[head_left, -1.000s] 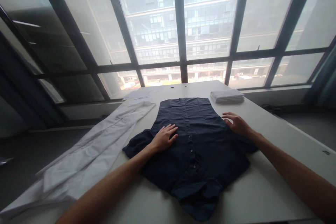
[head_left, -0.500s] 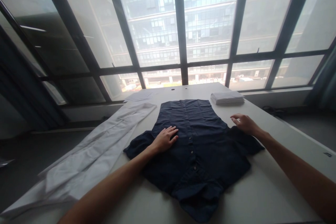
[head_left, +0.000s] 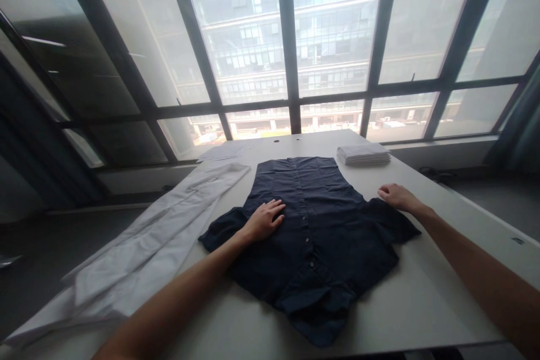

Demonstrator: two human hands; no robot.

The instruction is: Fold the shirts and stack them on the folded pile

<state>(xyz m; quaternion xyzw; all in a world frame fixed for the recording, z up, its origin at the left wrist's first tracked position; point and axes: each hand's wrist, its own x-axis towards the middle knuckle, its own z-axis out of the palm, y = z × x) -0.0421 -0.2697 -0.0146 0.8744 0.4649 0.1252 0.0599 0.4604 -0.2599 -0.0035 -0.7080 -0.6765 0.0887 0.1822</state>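
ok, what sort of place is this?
Probably an office or similar indoor workroom, though I can't be certain: a wall of dark-framed windows facing a multi-storey building, and a broad white table with a dark shirt laid on it.

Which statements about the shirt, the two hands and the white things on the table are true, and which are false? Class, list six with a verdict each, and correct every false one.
1. The left hand rests on the shirt. True.
2. The shirt lies front side down. False: its buttons show on top.
3. On the table, the white stack lies beyond the right hand. True.
4. The right hand grips the stack. False: it is apart from the stack, by a sleeve of the shirt.
5. The white cloth lies left of the shirt. True.
6. The left hand is on the cloth. False: it is on the shirt.
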